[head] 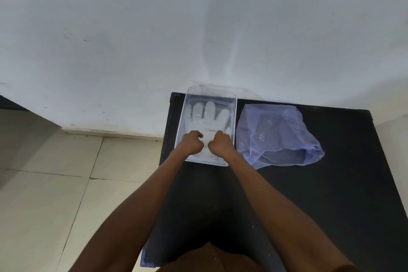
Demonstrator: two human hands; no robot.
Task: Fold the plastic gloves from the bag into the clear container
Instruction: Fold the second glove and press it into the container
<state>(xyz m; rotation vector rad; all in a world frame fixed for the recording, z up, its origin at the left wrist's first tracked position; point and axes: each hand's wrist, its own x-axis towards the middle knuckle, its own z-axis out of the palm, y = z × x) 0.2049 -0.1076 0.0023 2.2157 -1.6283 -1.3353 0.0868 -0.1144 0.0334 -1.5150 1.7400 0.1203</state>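
Tiled floor point(50, 183) at far left, bare as far as it shows, then the dark desk point(309, 194) set against a pale wall point(154, 28). Clear container point(180, 130) sits at the desk's back left corner; a translucent plastic glove point(207, 115) lies flat inside it, fingers spread toward the wall, cuff end toward the person. Left hand point(191, 143) is curled, fingertips pressed down on the glove's palm area; right hand point(220, 142) just beside it, likewise curled and pinching or pressing the same glove (which of the two, cannot tell). Judgement: one glove is in the container but reads as not yet folded; the fold itself looks like the step in hand. Just beside the container on the right, the bluish plastic bag point(276, 134) lies slumped, mouth toward the person; contents unclear, so how many gloves remain is unknown. Nothing on the desk blocks either hand.
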